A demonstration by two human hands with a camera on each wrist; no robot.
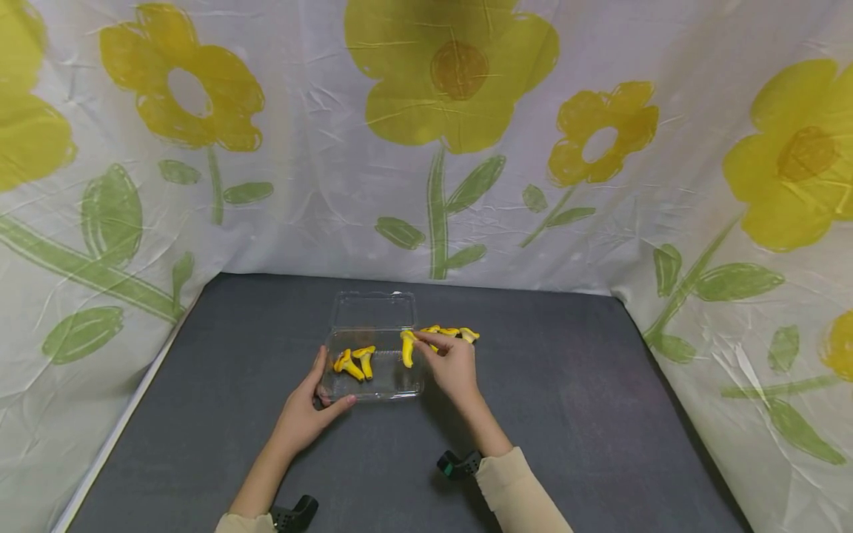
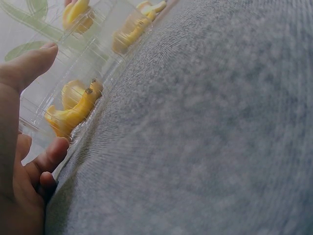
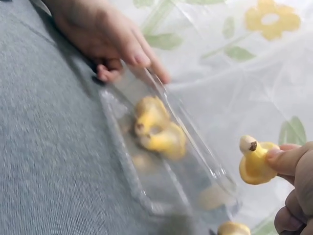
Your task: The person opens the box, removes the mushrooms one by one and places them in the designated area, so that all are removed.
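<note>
A clear plastic clamshell container (image 1: 389, 383) lies on the dark cloth with its lid (image 1: 373, 311) folded back. My left hand (image 1: 303, 414) holds its left side, the thumb at the front rim and the fingers along the end wall. Two yellow chanterelle mushrooms (image 1: 365, 361) lie side by side in the left half of the container. Over its right half, my right hand (image 1: 456, 370) pinches another chanterelle (image 3: 257, 164) between thumb and fingertips, its dark-tipped stem end showing in the right wrist view.
Beyond the right hand, several more chanterelles (image 1: 469, 335) lie in a row on the cloth, partly hidden by that hand. Dark grey cloth (image 1: 573, 414) covers the table. A white curtain (image 1: 300, 222) with yellow flowers hangs behind and at both sides.
</note>
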